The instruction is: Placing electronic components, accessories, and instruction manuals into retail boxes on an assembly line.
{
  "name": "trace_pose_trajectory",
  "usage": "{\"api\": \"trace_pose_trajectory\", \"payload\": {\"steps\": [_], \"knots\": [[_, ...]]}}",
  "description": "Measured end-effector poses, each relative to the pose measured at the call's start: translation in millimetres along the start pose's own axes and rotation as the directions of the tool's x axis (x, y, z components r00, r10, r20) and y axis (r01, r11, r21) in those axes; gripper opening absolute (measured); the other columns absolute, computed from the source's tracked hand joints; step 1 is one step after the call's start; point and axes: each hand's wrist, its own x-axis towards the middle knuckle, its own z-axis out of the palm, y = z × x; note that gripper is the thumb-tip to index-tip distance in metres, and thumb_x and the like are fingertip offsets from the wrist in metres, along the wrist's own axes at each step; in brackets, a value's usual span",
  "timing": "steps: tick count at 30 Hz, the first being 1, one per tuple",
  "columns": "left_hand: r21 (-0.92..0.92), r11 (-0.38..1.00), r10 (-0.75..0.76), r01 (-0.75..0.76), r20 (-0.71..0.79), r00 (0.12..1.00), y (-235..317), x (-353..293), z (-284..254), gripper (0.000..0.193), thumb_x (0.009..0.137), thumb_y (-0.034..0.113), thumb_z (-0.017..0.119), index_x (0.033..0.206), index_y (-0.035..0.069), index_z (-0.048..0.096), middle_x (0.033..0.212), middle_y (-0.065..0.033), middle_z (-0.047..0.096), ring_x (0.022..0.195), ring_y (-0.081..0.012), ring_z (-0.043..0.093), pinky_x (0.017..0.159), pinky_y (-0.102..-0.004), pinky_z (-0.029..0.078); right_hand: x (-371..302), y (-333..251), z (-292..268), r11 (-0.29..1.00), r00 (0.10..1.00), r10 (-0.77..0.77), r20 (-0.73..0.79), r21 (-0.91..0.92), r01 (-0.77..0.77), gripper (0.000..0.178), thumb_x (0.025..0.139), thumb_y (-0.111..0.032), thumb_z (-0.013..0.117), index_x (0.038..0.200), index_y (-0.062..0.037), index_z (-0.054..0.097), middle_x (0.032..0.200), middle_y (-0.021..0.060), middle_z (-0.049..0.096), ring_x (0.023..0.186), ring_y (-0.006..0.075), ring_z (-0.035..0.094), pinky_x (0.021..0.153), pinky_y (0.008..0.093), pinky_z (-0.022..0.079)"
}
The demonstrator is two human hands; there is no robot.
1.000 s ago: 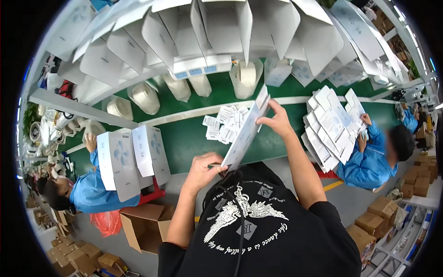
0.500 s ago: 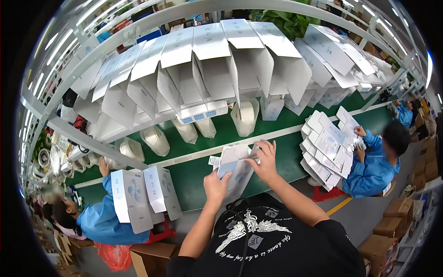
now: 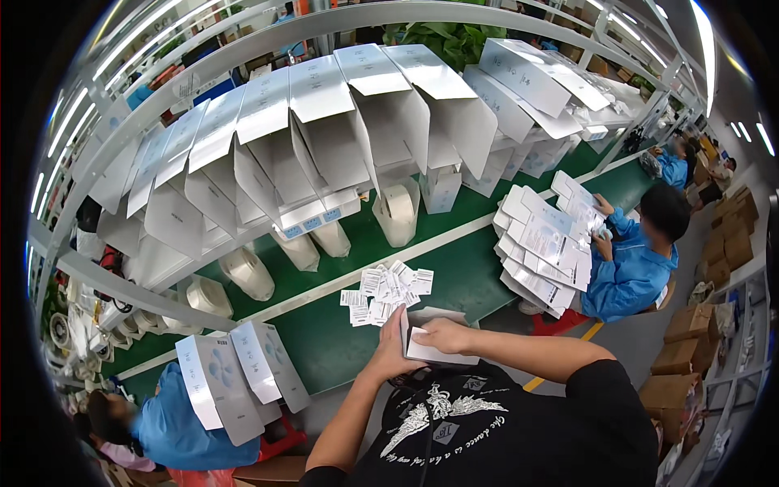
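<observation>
A white cardboard carton (image 3: 439,355) with open flaps is held close to my chest at the table's near edge. My left hand (image 3: 392,351) grips its left side, fingers upright along the wall. My right hand (image 3: 442,334) reaches in from the right and pinches a flap at the carton's opening; its fingertips are partly hidden. Just beyond my hands, a loose pile of white printed labels (image 3: 385,290) lies on the green table.
Open cartons (image 3: 389,105) line the shelf ahead. White bagged appliances (image 3: 397,215) stand beneath it. Two upright cartons (image 3: 219,369) are at left, beside a co-worker in blue (image 3: 182,418). At right, another co-worker (image 3: 637,264) handles a stack of flattened cartons (image 3: 544,247).
My hands have drawn the carton nearer my body and tilted its opening up, uncovering the label pile. My right hand has come down onto the flap. The view has shifted right.
</observation>
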Motion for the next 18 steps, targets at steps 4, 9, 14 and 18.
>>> {"api": "trace_pose_trajectory", "payload": {"steps": [4, 9, 14, 18], "knots": [[-0.249, 0.948, -0.204, 0.199, 0.004, 0.979, 8, -17, 12, 0.138, 0.054, 0.042, 0.105, 0.161, -0.004, 0.031, 0.162, -0.0277, 0.038, 0.145, -0.0453, 0.045, 0.123, -0.0493, 0.039, 1, -66, -23, 0.909, 0.997, 0.049, 0.066, -0.417, -0.017, 0.066, 0.109, -0.056, 0.045, 0.104, 0.0003, 0.079, 0.109, 0.0246, 0.077, 0.106, 0.0442, 0.072, 0.093, 0.0511, 0.055], [-0.164, 0.966, -0.232, 0.199, -0.217, 0.948, 41, -24, 19, 0.123, 0.061, 0.037, 0.103, 0.158, -0.001, 0.037, 0.162, -0.0277, 0.038, 0.146, -0.0475, 0.045, 0.123, -0.0502, 0.038, 5, -38, -28, 0.78, 0.992, 0.016, 0.128, -0.622, 0.068, 0.077, 0.11, -0.06, 0.029, 0.113, -0.0011, 0.079, 0.114, 0.0237, 0.077, 0.107, 0.0431, 0.072, 0.096, 0.0527, 0.055], [0.07, 0.997, 0.0, 0.008, -0.121, 0.993, 57, -15, 21, 0.088, 0.069, 0.034, 0.098, 0.142, 0.008, 0.058, 0.16, -0.027, 0.04, 0.148, -0.047, 0.042, 0.122, -0.0506, 0.039, 10, 27, -40, 0.811, 0.961, -0.25, 0.119, -0.516, 0.275, 0.043, 0.107, -0.035, 0.049, 0.113, -0.0023, 0.075, 0.109, 0.026, 0.075, 0.1, 0.0462, 0.072, 0.091, 0.0516, 0.057], [-0.004, 0.993, -0.111, 0.116, -0.303, 0.947, 63, -9, 6, 0.058, 0.072, 0.035, 0.096, 0.114, 0.01, 0.064, 0.161, -0.0238, 0.041, 0.146, -0.0478, 0.045, 0.12, -0.0526, 0.04, 6, 66, -100, 0.765, 0.535, -0.61, -0.585, -0.258, 0.59, 0.026, 0.103, -0.015, 0.061, 0.123, -0.0025, 0.071, 0.12, 0.0176, 0.074, 0.113, 0.0355, 0.071, 0.098, 0.0465, 0.057]]}}
